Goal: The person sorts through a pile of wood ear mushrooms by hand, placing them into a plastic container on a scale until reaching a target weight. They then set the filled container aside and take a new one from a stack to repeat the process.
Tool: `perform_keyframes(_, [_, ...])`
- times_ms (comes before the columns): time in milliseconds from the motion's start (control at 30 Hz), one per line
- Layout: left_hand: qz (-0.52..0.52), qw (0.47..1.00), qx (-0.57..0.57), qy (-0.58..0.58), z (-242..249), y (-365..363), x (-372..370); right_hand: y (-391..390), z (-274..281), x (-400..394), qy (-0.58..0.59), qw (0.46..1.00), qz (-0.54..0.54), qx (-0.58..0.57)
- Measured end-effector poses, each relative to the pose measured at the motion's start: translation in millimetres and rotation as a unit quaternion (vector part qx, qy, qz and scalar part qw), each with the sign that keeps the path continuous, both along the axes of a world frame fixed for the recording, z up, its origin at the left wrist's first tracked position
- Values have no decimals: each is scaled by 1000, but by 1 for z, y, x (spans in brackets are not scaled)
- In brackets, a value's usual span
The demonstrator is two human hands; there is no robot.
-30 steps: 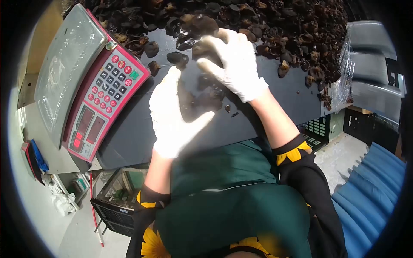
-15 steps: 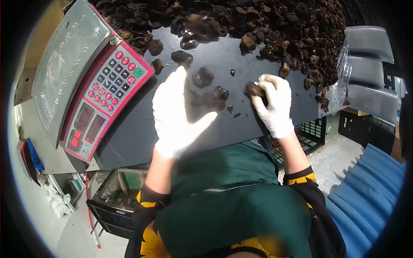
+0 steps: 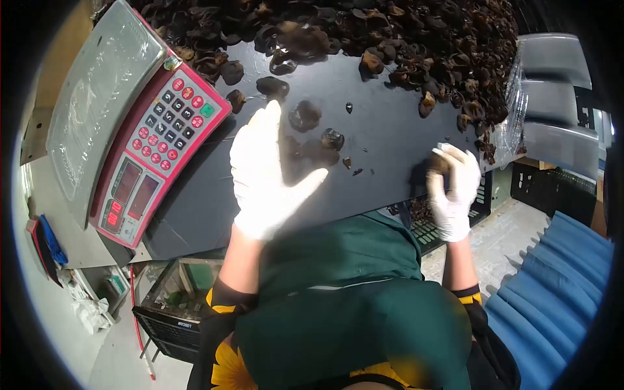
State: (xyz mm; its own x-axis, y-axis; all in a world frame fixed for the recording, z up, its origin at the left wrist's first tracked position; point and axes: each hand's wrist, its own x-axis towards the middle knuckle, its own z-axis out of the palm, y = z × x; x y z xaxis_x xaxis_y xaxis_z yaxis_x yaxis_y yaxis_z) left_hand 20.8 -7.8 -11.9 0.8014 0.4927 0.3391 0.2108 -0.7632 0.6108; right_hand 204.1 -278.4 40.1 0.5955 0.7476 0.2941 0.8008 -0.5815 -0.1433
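Note:
My left hand (image 3: 263,172), in a white glove, is open, its fingers together and thumb spread out. It is over the dark table by several loose wood ear mushrooms (image 3: 305,116). A shiny small one (image 3: 333,139) lies just past the thumb. My right hand (image 3: 455,188), also gloved, is near the table's right front edge. Its fingers curl round a brown wood ear mushroom (image 3: 438,164), partly hidden by them. Small dark scraps (image 3: 357,171) lie between the two hands.
A big heap of wood ear mushrooms (image 3: 448,52) covers the back of the table (image 3: 383,130). A pink-framed scale (image 3: 146,140) stands on the left. Below the right edge is a dark slotted crate (image 3: 481,203); another crate (image 3: 166,331) is at lower left.
My right hand has moved right, toward the table's edge, with the wood ear mushroom in its fingers. My left hand has stayed in place.

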Motion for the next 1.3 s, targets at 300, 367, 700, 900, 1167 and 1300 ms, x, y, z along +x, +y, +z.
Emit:
perform_keyframes(300, [12, 1000, -26, 7, 6, -4, -1, 124, -27, 9, 99, 966, 219, 98])
perform_keyframes(367, [12, 998, -56, 33, 12, -5, 0, 117, -39, 15, 100, 970, 215, 61])
perform_keyframes(700, [14, 999, -40, 16, 9, -3, 6, 1, -8, -13, 93, 984, 144, -43])
perform_keyframes(900, [7, 1000, -7, -21, -3, -2, 4, 83, -26, -52, 152, 947, 284, -19])
perform_keyframes(1167, [23, 999, 19, 15, 0, -2, 1, 39, -26, -32, 86, 964, 190, -166])
perform_keyframes(1300, [12, 999, 29, 8, -2, -2, 2, 44, -28, -19, 79, 981, 98, -147])
